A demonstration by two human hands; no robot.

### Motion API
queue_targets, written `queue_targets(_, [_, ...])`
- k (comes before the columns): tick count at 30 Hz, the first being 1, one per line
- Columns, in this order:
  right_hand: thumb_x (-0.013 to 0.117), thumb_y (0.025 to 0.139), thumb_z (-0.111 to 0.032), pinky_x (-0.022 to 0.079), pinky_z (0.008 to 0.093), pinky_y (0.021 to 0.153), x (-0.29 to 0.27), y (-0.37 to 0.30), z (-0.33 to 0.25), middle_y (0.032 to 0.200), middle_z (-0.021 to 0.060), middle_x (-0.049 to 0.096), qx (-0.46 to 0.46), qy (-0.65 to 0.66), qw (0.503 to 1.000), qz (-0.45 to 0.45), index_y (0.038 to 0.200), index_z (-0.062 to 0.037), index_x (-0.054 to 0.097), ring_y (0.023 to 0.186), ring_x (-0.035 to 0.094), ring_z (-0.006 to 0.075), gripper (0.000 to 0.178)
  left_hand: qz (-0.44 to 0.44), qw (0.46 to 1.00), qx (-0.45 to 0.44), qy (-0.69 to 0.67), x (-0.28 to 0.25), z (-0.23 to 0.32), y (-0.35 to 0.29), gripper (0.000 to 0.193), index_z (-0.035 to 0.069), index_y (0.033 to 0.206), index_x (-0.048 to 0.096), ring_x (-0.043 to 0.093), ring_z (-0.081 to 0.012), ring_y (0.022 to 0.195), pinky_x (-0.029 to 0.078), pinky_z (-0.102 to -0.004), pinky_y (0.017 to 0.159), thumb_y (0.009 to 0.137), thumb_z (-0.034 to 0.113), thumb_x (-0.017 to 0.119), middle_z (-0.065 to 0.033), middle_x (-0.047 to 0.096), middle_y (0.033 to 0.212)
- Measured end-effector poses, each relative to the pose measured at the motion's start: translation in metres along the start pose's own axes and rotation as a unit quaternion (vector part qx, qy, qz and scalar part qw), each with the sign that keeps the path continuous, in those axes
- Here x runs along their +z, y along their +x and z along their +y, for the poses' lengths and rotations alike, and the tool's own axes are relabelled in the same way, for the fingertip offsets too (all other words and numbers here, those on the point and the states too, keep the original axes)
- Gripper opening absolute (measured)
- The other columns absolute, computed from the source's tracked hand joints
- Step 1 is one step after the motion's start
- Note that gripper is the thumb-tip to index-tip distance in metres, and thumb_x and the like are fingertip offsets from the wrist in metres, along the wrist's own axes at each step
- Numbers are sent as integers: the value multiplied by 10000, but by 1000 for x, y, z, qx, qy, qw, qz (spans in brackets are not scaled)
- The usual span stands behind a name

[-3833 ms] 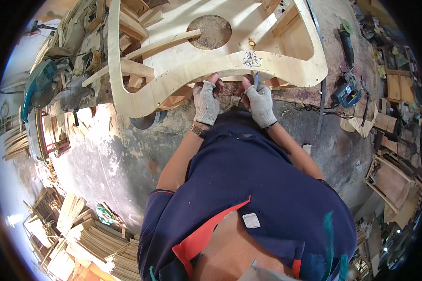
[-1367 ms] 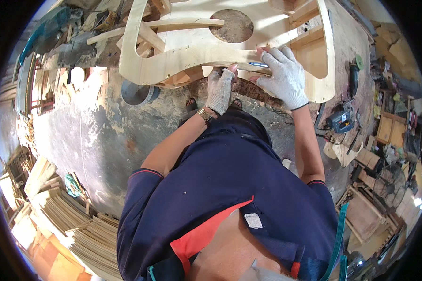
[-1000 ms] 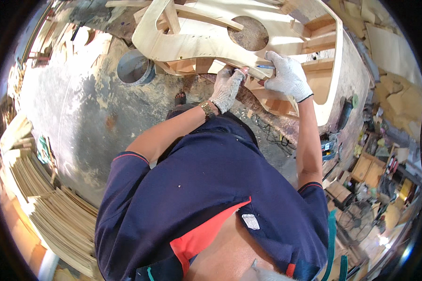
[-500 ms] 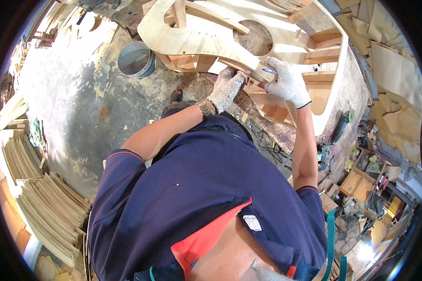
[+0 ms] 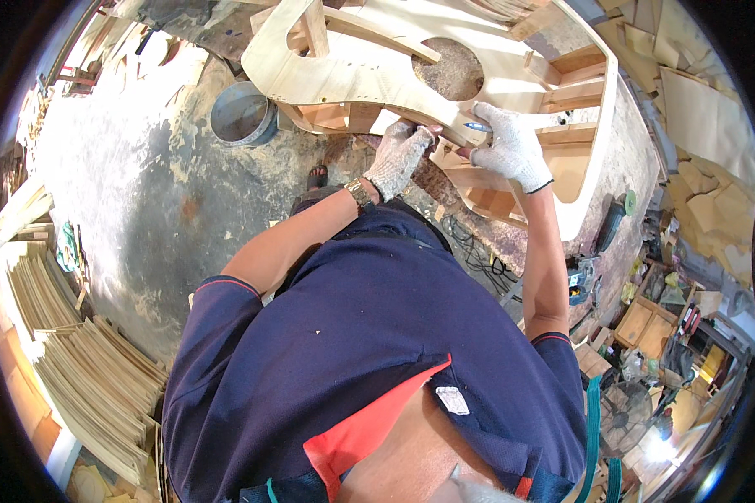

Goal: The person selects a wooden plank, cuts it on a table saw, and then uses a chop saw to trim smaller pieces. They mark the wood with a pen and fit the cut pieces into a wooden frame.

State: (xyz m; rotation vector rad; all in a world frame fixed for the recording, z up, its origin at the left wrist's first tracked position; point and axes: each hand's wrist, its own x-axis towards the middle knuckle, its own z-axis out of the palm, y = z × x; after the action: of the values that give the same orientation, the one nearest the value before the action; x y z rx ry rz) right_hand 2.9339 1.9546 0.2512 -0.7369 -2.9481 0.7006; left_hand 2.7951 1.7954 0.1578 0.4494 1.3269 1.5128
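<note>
A pale wooden furniture frame (image 5: 369, 81), with a curved plywood side and a round hole, lies across the top of the view. My left hand (image 5: 397, 161), in a white knit glove with bare fingertips, is closed at the near edge of the curved plywood. Its fingertips are partly hidden against the wood. Just right of it, my gloved right hand (image 5: 516, 151) holds a blue and white pen (image 5: 478, 127) between thumb and fingers. That hand rests by the same curved edge, where the plywood narrows. Small dark marks run along the plywood's face.
A grey bucket (image 5: 243, 114) stands on the stained floor left of the frame. Stacks of curved wooden strips (image 5: 96, 390) fill the lower left. A power tool (image 5: 610, 226) lies right of the frame, above a wooden box (image 5: 644, 327) among clutter. Cables (image 5: 478, 251) lie below the frame.
The view has shifted very slightly. Both hands keep nearly the same place at the plywood edge, and the pen stays in my right hand.
</note>
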Motion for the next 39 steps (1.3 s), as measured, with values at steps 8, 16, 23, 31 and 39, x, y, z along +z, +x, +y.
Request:
queue_targets(8, [835, 637, -260, 541, 451, 816, 1, -1, 0, 972, 218, 716, -18, 31, 999, 26, 1148, -39, 673, 941, 690, 412, 579, -4, 999, 39, -16, -2, -15, 6, 303, 23, 925, 665, 533, -82, 691, 432, -266, 626, 973, 320, 696, -11, 632, 755])
queue_targets(16, [828, 658, -242, 540, 443, 834, 0, -2, -1, 965, 207, 722, 1, 40, 999, 12, 1161, -45, 671, 959, 693, 396, 562, -16, 1000, 25, 4, -2, -3, 1, 306, 12, 982, 652, 553, -83, 729, 464, -272, 662, 973, 315, 696, -19, 665, 803])
queue_targets(23, [843, 671, -262, 543, 439, 840, -3, -3, -5, 987, 211, 724, 5, 35, 999, 8, 1180, -28, 668, 969, 692, 403, 587, -18, 1000, 10, 0, -3, 0, 0, 274, 23, 960, 666, 567, -89, 727, 468, -264, 672, 971, 296, 696, -18, 661, 802])
queue_targets(31, [858, 788, -342, 537, 364, 795, 4, 6, 38, 907, 147, 714, 52, 219, 974, -18, 1157, 38, 679, 827, 663, 193, 559, -6, 998, 10, -69, -2, -2, 0, 195, 51, 924, 685, 590, -84, 714, 457, -231, 632, 966, 241, 698, 1, 651, 803])
queue_targets(39, [909, 737, -371, 524, 335, 786, -2, 0, 30, 864, 91, 702, 55, 215, 974, -36, 1086, 35, 694, 819, 632, 157, 577, -24, 998, -7, -64, 0, 8, -3, 187, 57, 970, 648, 593, -87, 707, 475, -240, 629, 961, 231, 714, -4, 646, 793])
